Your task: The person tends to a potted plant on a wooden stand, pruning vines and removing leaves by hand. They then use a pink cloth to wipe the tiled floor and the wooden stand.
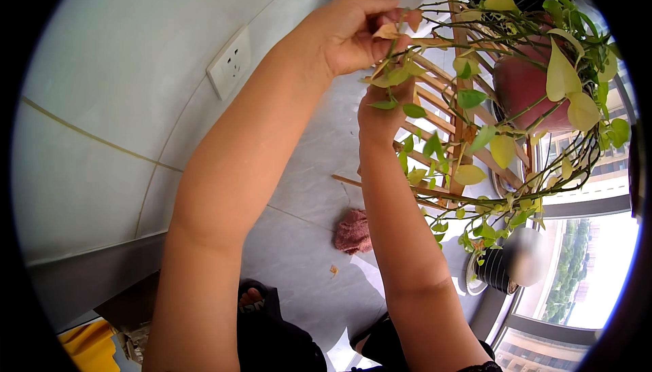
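Observation:
A trailing potted plant with green and yellowing leaves (pixel 562 69) fills the upper right, its long vines hanging over a wooden slatted stand (pixel 435 100). At the vine tips, my left hand (pixel 353 36) is closed, thumb and fingers pinching a dry brown leaf (pixel 387 31). Just below it, my right hand (pixel 387 110) is raised and curled at a vine stem (pixel 392 49). Leaves partly cover its fingers, which look closed around that stem. The plant's reddish pot (pixel 526 80) sits to the right of both hands.
A wall socket (pixel 231 63) is on the tiled wall left of my left forearm. On the grey floor lie a pink cloth (pixel 353 231) and a small dry leaf scrap (pixel 333 271). A dark striped pot (pixel 494 270) stands by the bright window at the right.

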The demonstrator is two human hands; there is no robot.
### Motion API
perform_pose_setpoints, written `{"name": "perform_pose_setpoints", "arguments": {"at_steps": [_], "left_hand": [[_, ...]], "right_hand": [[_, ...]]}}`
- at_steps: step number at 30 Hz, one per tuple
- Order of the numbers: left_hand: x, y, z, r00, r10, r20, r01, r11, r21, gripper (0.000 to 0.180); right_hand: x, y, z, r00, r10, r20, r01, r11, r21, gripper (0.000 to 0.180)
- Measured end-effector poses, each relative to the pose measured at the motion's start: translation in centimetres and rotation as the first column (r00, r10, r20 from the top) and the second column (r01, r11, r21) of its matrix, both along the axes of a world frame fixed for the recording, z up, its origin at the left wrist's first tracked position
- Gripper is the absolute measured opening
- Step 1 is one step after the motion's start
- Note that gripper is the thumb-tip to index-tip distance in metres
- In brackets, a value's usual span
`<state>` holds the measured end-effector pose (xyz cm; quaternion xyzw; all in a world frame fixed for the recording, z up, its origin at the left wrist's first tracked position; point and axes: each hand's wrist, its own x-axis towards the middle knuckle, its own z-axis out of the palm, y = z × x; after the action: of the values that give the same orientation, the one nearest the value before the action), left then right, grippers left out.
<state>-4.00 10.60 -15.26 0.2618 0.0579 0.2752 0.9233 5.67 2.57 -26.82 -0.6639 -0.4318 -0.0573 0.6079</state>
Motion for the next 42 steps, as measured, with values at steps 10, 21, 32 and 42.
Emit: {"name": "perform_pose_setpoints", "arguments": {"at_steps": [10, 21, 32, 42], "left_hand": [[-4.6, -0.6, -8.2, 0.733, 0.467, -0.495, -0.235, 0.856, 0.46, 0.021], [-6.4, -12.5, -4.3, 0.304, 0.945, -0.121, -0.155, 0.174, 0.972, 0.015], [-17.8, -19.6, -4.9, 0.213, 0.871, -0.442, -0.494, 0.487, 0.721, 0.031], [-24.0, -24.9, -3.9, -0.019, 0.908, -0.419, -0.405, 0.376, 0.833, 0.031]], "right_hand": [[-4.6, -0.7, 4.9, 0.907, 0.038, 0.418, -0.126, 0.975, 0.183, 0.018], [-15.1, -6.3, 10.5, 0.905, 0.424, 0.042, -0.426, 0.901, 0.083, 0.016], [-12.1, -11.9, 7.6, 0.528, 0.514, -0.676, -0.654, 0.754, 0.062, 0.031], [-4.4, -3.8, 4.2, 0.154, 0.233, -0.96, -0.019, 0.972, 0.233, 0.041]]}}
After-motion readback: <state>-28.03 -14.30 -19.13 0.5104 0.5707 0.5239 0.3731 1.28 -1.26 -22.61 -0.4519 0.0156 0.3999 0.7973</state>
